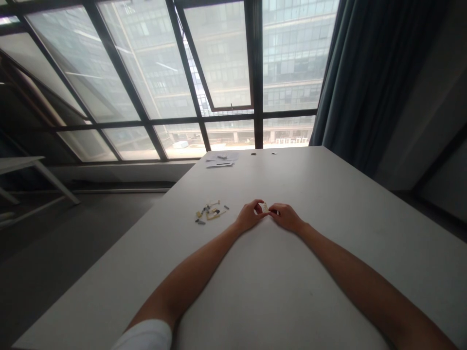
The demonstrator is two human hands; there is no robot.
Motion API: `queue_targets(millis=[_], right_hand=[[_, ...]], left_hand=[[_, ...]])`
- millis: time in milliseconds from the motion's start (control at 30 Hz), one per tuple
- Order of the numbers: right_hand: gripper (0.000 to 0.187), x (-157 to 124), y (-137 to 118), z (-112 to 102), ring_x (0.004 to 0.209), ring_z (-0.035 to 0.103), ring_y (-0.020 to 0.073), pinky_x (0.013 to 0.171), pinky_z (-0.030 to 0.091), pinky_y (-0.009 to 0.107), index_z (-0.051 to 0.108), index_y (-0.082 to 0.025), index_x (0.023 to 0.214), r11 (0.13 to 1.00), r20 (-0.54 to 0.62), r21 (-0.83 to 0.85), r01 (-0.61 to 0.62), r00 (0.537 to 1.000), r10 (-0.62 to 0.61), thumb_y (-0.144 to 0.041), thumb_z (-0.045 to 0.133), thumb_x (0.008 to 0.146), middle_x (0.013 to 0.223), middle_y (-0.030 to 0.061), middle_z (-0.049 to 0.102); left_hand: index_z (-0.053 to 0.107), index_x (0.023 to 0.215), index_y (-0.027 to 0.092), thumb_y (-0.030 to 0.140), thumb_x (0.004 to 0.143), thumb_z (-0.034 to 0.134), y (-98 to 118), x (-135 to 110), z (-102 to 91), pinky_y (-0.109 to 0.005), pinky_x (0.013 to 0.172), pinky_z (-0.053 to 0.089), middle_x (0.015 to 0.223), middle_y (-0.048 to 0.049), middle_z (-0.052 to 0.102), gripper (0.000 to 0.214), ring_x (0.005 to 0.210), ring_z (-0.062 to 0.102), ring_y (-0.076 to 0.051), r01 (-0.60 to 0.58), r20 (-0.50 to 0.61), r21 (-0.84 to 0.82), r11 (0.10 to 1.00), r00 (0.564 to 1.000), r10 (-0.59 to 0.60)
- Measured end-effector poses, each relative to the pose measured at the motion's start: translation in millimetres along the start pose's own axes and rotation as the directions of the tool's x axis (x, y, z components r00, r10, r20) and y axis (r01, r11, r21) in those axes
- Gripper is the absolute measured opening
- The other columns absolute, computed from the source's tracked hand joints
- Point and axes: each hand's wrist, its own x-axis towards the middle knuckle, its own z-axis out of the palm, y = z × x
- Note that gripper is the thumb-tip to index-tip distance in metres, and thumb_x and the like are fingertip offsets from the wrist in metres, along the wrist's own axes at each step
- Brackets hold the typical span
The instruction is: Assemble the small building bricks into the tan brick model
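Note:
Both my hands meet near the middle of the white table (328, 204). My left hand (248, 216) and my right hand (286, 217) pinch a small pale block piece (264, 207) between their fingertips, just above the tabletop. Both hands have their fingers curled closed around it. To the left of my left hand lies a small scatter of several tiny parts (210, 212), pale, yellow and dark, flat on the table.
At the far edge of the table lie some paper sheets (221, 160) and two small dark dots (253, 153). Large windows fill the wall beyond. A dark curtain (365, 87) hangs at the right. Another table's corner (22, 165) shows at the left.

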Motion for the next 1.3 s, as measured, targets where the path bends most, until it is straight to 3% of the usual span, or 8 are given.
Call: queue_targets(millis=[1300], right_hand=[[0.01, 1.4, -0.9, -0.3, 0.069, 0.06, 0.0157, 0.067, 0.045, 0.027, 0.072, -0.019, 0.089, 1.0, 0.006, 0.002, -0.015, 1.0, 0.015, -0.026, 0.066, 0.094, 0.082, 0.0037, 0.07]], left_hand=[[0.062, 0.117, 0.019, 0.054, 0.077, 0.076, 3.7, -0.7, -1.2, -0.022, 0.058, 0.039, 0.067, 0.0044, 0.06, 0.055, 0.058, 0.049, -0.011, -0.004, 0.008, -0.007, 1.0, 1.0, 0.005]])
